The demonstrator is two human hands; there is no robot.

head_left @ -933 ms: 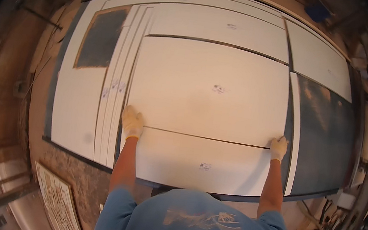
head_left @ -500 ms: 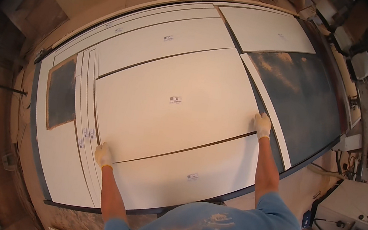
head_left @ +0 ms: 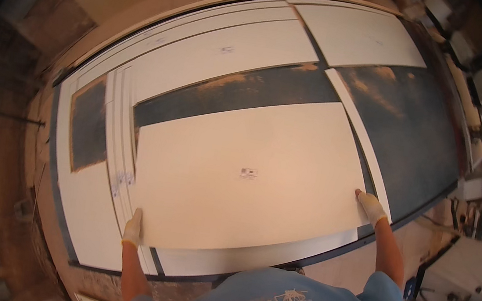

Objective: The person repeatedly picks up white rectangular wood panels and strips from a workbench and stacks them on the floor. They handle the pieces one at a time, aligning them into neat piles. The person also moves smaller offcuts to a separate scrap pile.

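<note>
At about eight o'clock on the broad white panel (head_left: 248,139), the gloved left hand (head_left: 133,228) grasps its left edge by the near corner, while just past three o'clock the gloved right hand (head_left: 371,207) grips the right edge, thumb on top; the fingers underneath are hidden. The panel spans the space between both hands and reaches away from them toward twelve, its long axis slanting from roughly half past eight to half past two, so the left hand sits lower in view and neither is clearly nearer the panel's middle. At six o'clock its near edge overlaps a white board (head_left: 307,249); whether it is raised or resting there cannot be told. Beyond its far edge, at twelve, a dark band of the counter (head_left: 231,90) shows, dusted brown in places. A slim white strip (head_left: 359,130) runs alongside at two o'clock. Toward nine lie narrow strips (head_left: 121,127), then a large board (head_left: 82,208) with a dark rectangular cutout (head_left: 89,129). Farther out, a long board (head_left: 236,51) stretches at twelve and another pale board (head_left: 361,41) lies at one.
</note>
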